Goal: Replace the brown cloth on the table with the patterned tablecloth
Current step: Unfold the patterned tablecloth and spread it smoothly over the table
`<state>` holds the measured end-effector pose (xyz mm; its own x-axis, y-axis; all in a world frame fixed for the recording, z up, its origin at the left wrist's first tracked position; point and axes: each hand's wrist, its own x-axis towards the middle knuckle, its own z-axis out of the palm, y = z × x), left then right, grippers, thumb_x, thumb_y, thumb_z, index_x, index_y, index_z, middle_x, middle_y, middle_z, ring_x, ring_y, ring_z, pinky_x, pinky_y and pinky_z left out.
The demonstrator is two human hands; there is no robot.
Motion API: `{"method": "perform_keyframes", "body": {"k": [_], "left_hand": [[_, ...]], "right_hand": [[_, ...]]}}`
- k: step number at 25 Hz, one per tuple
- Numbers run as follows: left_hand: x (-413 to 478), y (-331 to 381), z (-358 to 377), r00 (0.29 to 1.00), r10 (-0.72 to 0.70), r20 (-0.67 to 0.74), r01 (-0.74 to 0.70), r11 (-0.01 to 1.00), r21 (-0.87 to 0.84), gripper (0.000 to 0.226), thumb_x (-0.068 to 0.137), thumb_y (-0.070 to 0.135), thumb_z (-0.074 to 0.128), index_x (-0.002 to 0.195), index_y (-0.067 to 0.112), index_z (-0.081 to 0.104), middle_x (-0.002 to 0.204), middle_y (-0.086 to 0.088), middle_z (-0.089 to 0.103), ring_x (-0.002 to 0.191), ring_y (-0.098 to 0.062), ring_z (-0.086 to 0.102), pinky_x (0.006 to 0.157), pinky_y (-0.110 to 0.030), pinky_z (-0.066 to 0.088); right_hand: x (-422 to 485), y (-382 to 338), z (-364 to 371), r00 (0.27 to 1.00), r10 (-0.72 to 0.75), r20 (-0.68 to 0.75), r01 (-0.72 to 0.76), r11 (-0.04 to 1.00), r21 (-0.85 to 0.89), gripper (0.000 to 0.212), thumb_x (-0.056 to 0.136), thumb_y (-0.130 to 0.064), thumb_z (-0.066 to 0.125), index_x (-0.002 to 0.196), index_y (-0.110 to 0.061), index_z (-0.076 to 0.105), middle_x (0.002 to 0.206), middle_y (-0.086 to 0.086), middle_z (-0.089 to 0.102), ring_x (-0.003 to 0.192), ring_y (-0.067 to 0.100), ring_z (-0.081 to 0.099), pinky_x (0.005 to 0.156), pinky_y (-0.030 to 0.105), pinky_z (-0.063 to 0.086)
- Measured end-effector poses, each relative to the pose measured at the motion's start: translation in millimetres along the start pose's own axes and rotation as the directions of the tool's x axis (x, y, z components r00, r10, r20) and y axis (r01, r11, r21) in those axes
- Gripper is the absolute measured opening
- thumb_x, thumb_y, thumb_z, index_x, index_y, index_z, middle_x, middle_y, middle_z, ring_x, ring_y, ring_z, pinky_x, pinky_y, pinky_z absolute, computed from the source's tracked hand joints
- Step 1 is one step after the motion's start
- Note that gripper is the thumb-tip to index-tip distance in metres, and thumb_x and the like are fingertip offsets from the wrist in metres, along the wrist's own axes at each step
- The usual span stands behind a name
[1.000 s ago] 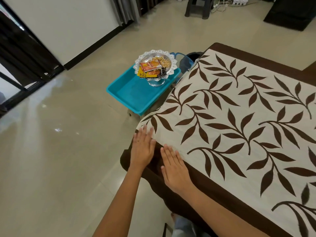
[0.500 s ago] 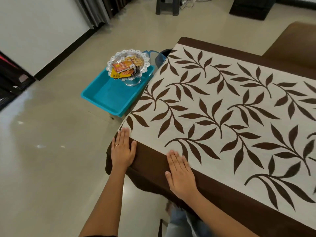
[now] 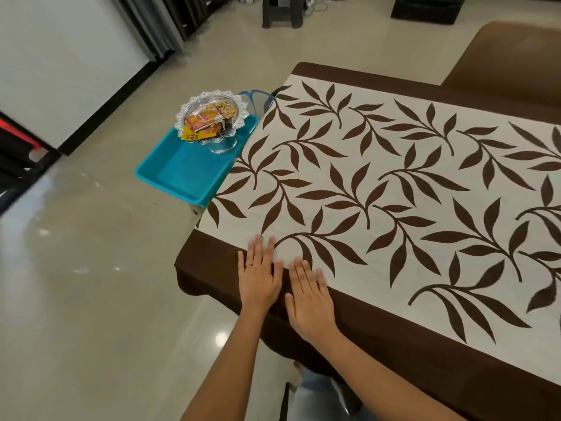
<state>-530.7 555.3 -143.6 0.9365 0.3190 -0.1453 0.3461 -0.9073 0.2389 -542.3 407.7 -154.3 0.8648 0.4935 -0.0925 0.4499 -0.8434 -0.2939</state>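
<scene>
The patterned tablecloth point(image 3: 394, 189), cream with dark brown leaves and a brown border, lies spread flat over the table. My left hand point(image 3: 259, 275) rests palm down with straight fingers on its near edge, a ring on one finger. My right hand point(image 3: 311, 296) lies flat right beside it, fingers together across the line between brown border and cream field. Neither hand grips the fabric. A plain brown surface point(image 3: 504, 56) shows at the far right; I cannot tell whether it is the brown cloth.
A teal tray point(image 3: 182, 174) sits just off the table's left end, bearing a glass stand dish point(image 3: 212, 117) with snack packets. Glossy beige floor lies to the left. A dark stool point(image 3: 280, 10) and a black box point(image 3: 428, 7) stand at the far side.
My left hand slid right from the table's corner until it lay beside my right hand. My view shifted slightly, showing more of the cloth.
</scene>
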Motion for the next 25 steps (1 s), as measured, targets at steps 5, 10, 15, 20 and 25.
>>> {"method": "perform_keyframes", "body": {"k": [5, 10, 15, 20, 25], "left_hand": [[4, 2, 2, 1.0, -0.001, 0.0, 0.001, 1.0, 0.02, 0.057, 0.098, 0.052, 0.014, 0.152, 0.037, 0.003, 0.161, 0.001, 0.005, 0.148, -0.017, -0.001, 0.119, -0.045, 0.0], [5, 9, 0, 0.998, -0.039, 0.047, 0.031, 0.988, 0.15, 0.058, 0.1, 0.049, 0.016, 0.152, 0.034, -0.004, 0.161, -0.005, 0.001, 0.148, -0.025, -0.001, 0.117, -0.048, -0.001], [-35, 94, 14, 0.996, 0.056, -0.067, -0.048, 0.991, 0.123, 0.056, 0.101, 0.036, 0.025, 0.153, 0.019, 0.01, 0.159, -0.015, 0.011, 0.147, -0.032, 0.006, 0.119, -0.051, 0.008], [-122, 239, 79, 0.932, 0.361, -0.026, -0.362, 0.926, -0.106, 0.054, 0.102, 0.038, 0.016, 0.153, 0.019, 0.015, 0.16, -0.006, 0.01, 0.148, -0.017, 0.001, 0.12, -0.04, 0.0], [-164, 281, 98, 0.898, 0.44, 0.024, -0.417, 0.866, -0.275, 0.061, 0.098, 0.049, -0.001, 0.152, 0.02, 0.009, 0.159, 0.006, -0.001, 0.146, -0.005, -0.008, 0.118, -0.029, -0.011]], "right_hand": [[-56, 65, -13, 0.995, 0.092, -0.031, -0.093, 0.996, -0.013, 0.067, 0.096, -0.045, 0.031, 0.152, -0.011, 0.017, 0.16, 0.006, 0.013, 0.148, 0.02, 0.006, 0.117, 0.044, 0.011], [-136, 154, -33, 0.973, 0.213, -0.085, -0.213, 0.977, 0.003, 0.071, 0.095, -0.048, 0.031, 0.153, -0.011, 0.014, 0.161, 0.006, 0.01, 0.149, 0.018, 0.001, 0.118, 0.044, 0.009], [-174, 191, -43, 0.974, 0.22, -0.057, -0.22, 0.975, 0.004, 0.07, 0.095, -0.045, 0.033, 0.152, -0.008, 0.015, 0.16, 0.008, 0.01, 0.149, 0.02, 0.002, 0.118, 0.042, 0.008], [-171, 194, -52, 0.98, 0.191, -0.064, -0.189, 0.981, 0.031, 0.063, 0.093, -0.034, 0.034, 0.148, -0.003, 0.029, 0.156, 0.016, 0.022, 0.146, 0.027, 0.017, 0.113, 0.043, 0.015], [-202, 225, -46, 0.985, 0.142, -0.095, -0.146, 0.989, -0.035, 0.07, 0.094, -0.041, 0.037, 0.151, -0.006, 0.018, 0.159, 0.014, 0.013, 0.147, 0.026, 0.013, 0.113, 0.045, 0.015]]}}
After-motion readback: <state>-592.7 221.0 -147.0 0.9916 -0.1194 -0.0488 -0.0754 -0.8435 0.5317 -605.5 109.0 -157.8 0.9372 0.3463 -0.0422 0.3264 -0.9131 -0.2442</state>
